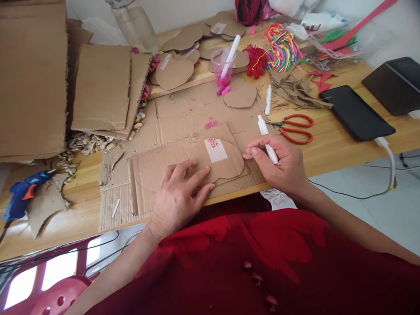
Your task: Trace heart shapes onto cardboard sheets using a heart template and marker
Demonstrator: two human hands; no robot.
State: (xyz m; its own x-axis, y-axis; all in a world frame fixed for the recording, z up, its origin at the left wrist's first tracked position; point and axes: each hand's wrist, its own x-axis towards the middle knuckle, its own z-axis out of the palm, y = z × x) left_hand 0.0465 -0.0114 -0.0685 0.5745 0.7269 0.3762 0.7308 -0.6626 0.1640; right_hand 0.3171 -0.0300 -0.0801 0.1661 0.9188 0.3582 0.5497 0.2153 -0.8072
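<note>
My left hand (179, 192) lies flat, fingers stretched out, pressing a cardboard heart cut-out (226, 164) onto a cardboard sheet (147, 173) at the table's front edge. The heart carries a white label with red print (215, 149). My right hand (278, 162) is closed round a white marker pen (266, 138), its tip at the right edge of the heart.
Red-handled scissors (293, 128) lie right of the pen. A black tablet (356, 111), a second white pen (268, 99), a pink cup (223, 68), coloured yarn (282, 50), more cardboard hearts (173, 72), stacked cardboard sheets (101, 87) and a blue glue gun (22, 194) crowd the wooden table (344, 148).
</note>
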